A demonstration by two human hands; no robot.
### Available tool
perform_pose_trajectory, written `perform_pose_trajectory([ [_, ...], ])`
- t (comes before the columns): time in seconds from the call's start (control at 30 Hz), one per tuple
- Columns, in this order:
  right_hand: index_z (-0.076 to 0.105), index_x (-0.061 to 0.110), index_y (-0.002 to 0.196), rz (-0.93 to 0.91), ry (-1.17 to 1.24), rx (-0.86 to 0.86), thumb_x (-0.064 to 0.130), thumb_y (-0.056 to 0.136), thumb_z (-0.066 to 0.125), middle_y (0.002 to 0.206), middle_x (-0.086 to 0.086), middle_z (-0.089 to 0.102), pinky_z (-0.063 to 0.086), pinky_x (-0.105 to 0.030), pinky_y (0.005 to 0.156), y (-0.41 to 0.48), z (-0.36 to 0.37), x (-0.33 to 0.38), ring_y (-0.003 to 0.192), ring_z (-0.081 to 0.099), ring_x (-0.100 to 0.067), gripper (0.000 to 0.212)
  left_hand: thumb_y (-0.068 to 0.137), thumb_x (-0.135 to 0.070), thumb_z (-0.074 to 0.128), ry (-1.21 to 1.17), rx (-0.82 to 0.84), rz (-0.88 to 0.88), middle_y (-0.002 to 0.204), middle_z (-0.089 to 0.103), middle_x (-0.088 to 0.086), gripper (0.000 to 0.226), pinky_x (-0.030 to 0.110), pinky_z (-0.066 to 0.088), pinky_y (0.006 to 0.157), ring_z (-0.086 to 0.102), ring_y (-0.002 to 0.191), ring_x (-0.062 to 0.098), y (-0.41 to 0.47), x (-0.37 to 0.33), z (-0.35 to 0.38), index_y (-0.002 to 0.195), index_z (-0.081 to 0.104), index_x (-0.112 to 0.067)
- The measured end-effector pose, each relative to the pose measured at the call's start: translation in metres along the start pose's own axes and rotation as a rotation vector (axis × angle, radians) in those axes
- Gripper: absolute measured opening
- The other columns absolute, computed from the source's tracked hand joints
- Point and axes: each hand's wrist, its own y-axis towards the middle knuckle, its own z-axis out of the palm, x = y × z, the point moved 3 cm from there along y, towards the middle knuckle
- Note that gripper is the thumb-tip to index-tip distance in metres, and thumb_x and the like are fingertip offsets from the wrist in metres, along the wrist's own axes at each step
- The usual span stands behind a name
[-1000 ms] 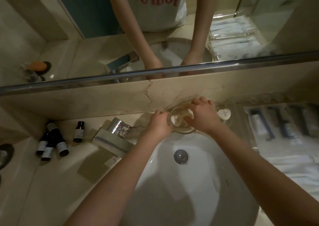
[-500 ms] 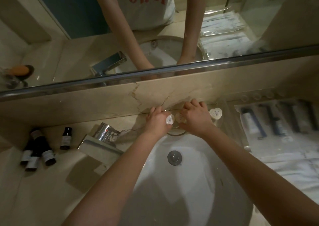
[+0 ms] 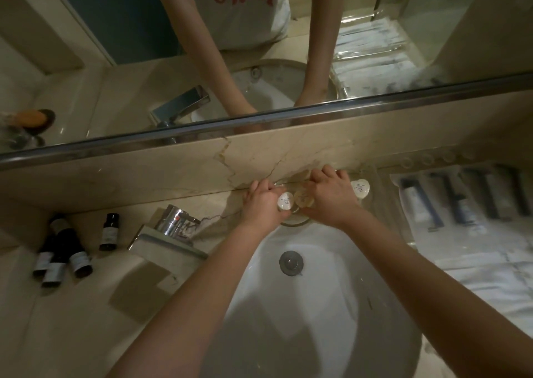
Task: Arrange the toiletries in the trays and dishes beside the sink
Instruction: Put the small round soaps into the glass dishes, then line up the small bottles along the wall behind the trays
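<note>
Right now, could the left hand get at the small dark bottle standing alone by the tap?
Probably yes: the left hand is busy at the glass dish, but bare counter lies toward the bottle; only the tap stands between.

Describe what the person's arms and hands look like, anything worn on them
Both forearms are bare right down to the bottom edge of the picture, with no sleeve or cuff in view. The left hand and right hand are gloveless, and no ring, watch or bracelet shows. In the mirror the reflected person wears a pale short-sleeved T-shirt with red lettering.
</note>
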Motion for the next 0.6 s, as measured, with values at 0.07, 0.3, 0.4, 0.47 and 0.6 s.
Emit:
perform_pose_trajectory([
  [0.07,0.057,0.020,0.123,0.022,0.027,-0.007,0.051,0.077,0.061,0.118,-0.001,0.054,0.029,-0.038,0.093,-0.004,-0.004,-0.003,0.113,0.042,-0.025,0.055,0.076,-0.038,0.066,0.021,-0.005,-0.021,0.122,0.046,0.006,0.056,0.039,0.035,0.100,0.035,0.119,0.026,-0.002,0.000,-0.005,0.128,0.051,-0.026],
  [0.3,0.056,0.024,0.126,0.023,0.162,-0.139,0.044,0.076,0.067,0.125,-0.002,0.058,0.034,-0.043,0.095,-0.033,-0.036,0.016,0.116,0.047,-0.028,0.055,0.083,-0.040,0.060,0.052,-0.150,0.035,0.134,0.045,0.003,0.056,0.039,0.030,0.105,0.033,0.127,0.024,-0.043,0.009,-0.058,0.135,0.046,-0.022],
  [0.4,0.056,0.024,0.126,-0.001,0.224,-0.199,0.041,0.077,0.066,0.126,-0.001,0.058,0.034,-0.042,0.096,-0.048,-0.052,0.044,0.117,0.048,-0.028,0.052,0.085,-0.037,0.058,0.046,-0.216,0.022,0.132,0.047,0.002,0.050,0.039,0.030,0.104,0.034,0.127,0.023,-0.077,0.024,-0.079,0.131,0.050,-0.021],
  [0.47,0.058,0.022,0.122,-0.043,0.233,-0.238,0.039,0.076,0.068,0.122,-0.001,0.060,0.037,-0.042,0.093,-0.058,-0.061,0.069,0.113,0.051,-0.029,0.050,0.084,-0.036,0.058,0.033,-0.259,0.000,0.128,0.049,0.002,0.046,0.039,0.033,0.104,0.036,0.124,0.023,-0.101,0.039,-0.091,0.127,0.054,-0.021],
  [0.6,0.062,0.019,0.115,-0.165,0.219,-0.277,0.035,0.075,0.069,0.112,-0.003,0.064,0.042,-0.042,0.087,-0.072,-0.073,0.129,0.104,0.057,-0.031,0.044,0.084,-0.033,0.060,-0.007,-0.343,-0.076,0.121,0.055,0.005,0.041,0.041,0.038,0.101,0.042,0.117,0.025,-0.148,0.080,-0.110,0.123,0.059,-0.018],
])
